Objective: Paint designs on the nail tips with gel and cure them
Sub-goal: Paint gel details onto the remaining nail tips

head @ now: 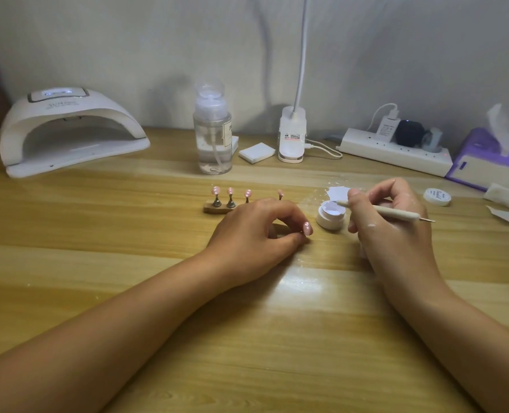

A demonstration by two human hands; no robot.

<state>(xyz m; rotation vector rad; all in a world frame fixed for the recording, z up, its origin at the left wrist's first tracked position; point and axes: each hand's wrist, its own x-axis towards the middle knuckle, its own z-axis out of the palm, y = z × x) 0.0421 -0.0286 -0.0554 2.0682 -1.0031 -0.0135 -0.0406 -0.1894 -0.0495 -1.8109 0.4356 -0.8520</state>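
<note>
My left hand [257, 234] rests on the wooden table and pinches a pink nail tip [307, 228] on its small stand between thumb and fingers. Behind it, a wooden holder [214, 208] carries several more pink nail tips [230, 191] on metal stands. My right hand [392, 217] grips a thin white nail brush [396, 212], its working end over the open white gel pot [331, 215]. The pot's lid [437, 196] lies to the right. A white curing lamp [68, 132] stands at the back left, its mouth facing me.
A clear pump bottle [213, 135], white pads [256, 152], a desk lamp base [292, 135], a power strip [396, 152] and a purple tissue pack [491, 158] line the back. A white paper scrap [338, 192] lies behind the pot. Tissue scraps [505, 195] lie at the right.
</note>
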